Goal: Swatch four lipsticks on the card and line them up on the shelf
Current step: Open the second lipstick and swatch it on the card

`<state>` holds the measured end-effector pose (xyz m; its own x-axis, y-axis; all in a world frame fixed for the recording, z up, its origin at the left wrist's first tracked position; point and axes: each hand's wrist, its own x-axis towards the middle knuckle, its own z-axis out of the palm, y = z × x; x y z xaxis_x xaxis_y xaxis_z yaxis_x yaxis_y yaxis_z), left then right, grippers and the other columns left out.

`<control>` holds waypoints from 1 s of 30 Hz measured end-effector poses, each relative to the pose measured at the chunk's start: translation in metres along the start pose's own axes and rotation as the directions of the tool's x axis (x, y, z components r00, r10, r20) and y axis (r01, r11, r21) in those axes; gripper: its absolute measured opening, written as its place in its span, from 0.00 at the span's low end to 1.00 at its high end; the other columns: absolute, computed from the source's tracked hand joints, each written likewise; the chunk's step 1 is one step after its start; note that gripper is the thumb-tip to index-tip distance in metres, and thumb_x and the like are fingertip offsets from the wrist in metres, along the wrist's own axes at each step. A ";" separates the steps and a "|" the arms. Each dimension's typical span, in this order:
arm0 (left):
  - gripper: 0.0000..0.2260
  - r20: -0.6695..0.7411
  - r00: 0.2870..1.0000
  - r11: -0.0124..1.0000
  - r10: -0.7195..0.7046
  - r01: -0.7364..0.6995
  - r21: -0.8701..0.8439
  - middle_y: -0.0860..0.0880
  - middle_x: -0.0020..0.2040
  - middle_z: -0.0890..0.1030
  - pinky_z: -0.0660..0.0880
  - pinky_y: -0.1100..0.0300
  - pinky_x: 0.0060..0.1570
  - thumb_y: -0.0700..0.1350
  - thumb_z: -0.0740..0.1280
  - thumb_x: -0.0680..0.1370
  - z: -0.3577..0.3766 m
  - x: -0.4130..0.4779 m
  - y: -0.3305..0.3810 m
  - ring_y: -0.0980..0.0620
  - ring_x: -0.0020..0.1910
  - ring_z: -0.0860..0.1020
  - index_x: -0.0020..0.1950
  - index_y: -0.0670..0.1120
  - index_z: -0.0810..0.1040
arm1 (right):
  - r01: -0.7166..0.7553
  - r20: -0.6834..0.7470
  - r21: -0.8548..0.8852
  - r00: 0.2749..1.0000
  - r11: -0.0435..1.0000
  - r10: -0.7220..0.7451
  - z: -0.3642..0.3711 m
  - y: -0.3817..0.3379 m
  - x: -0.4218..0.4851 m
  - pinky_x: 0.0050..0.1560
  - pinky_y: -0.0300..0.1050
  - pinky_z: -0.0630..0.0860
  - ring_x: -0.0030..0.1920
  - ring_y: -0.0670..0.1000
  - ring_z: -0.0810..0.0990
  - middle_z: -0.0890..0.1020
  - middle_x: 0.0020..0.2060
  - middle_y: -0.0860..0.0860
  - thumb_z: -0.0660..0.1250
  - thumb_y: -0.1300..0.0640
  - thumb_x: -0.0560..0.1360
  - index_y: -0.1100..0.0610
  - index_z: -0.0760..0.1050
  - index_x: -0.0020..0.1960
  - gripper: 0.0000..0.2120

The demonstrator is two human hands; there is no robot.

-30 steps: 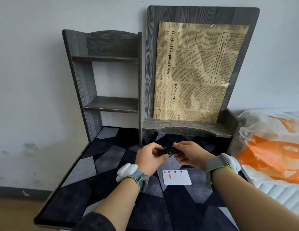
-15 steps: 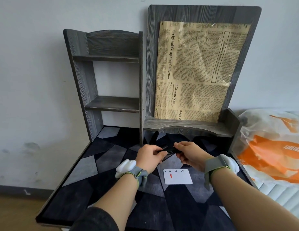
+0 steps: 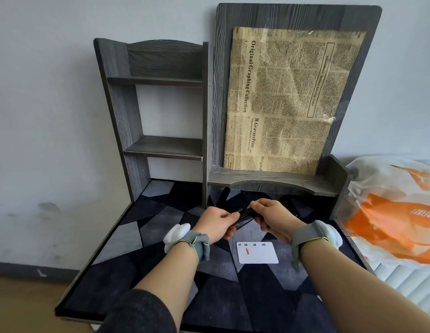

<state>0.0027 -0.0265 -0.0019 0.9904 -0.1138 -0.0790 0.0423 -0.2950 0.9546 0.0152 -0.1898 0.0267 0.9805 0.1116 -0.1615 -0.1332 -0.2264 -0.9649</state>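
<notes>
Lipstick (image 3: 244,213), black, gripped at both ends above the table (image 3: 108,246).
Left hand (image 3: 215,224) and right hand (image 3: 272,216) each pinch it; card (image 3: 259,254) lies below, one red swatch.

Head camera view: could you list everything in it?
lipstick: one, black, between both hands
card: one, white, on table below hands
swatch: one, red, on card
shelf: one, grey, table's back left
board: one, grey, right of shelf
newspaper: one, tan, on board
table: one, dark patterned, under shelf and card
bag: one, orange and clear, right of table
wristbands: two, grey, on wrists
left hand: one, bare, grips lipstick
right hand: one, bare, grips lipstick
</notes>
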 end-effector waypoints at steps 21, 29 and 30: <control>0.16 0.013 1.000 0.903 -0.018 0.011 0.429 0.37 0.50 0.79 0.69 0.55 0.45 0.53 0.58 0.81 -0.022 -0.005 -0.005 0.37 0.54 0.77 0.51 0.41 0.76 | -0.099 -0.088 0.201 0.989 0.975 0.119 -0.033 0.003 0.007 0.26 0.37 0.56 0.24 0.47 0.59 0.65 0.26 0.52 0.57 0.53 0.82 0.56 0.73 0.43 0.12; 0.18 -0.031 0.992 0.762 0.119 -0.071 0.644 0.45 0.58 0.75 0.70 0.57 0.58 0.52 0.68 0.74 -0.007 -0.009 -0.003 0.45 0.59 0.74 0.61 0.46 0.76 | -0.141 -0.041 0.196 0.988 0.970 0.152 -0.019 0.003 0.008 0.26 0.38 0.60 0.26 0.48 0.61 0.67 0.28 0.53 0.55 0.54 0.82 0.56 0.73 0.44 0.12; 0.18 -0.005 0.987 0.697 0.158 -0.109 0.709 0.46 0.57 0.75 0.71 0.56 0.57 0.53 0.70 0.73 -0.007 -0.010 -0.005 0.46 0.59 0.74 0.60 0.48 0.78 | -0.147 -0.045 0.195 0.986 0.970 0.158 -0.020 0.003 0.008 0.26 0.38 0.61 0.27 0.48 0.61 0.67 0.28 0.53 0.55 0.54 0.82 0.56 0.73 0.45 0.12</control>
<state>-0.0066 -0.0177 -0.0037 0.9851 -0.1547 0.0746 -0.1715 -0.8658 0.4700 0.0252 -0.2087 0.0263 0.9526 0.0312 -0.3026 -0.3011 -0.0470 -0.9524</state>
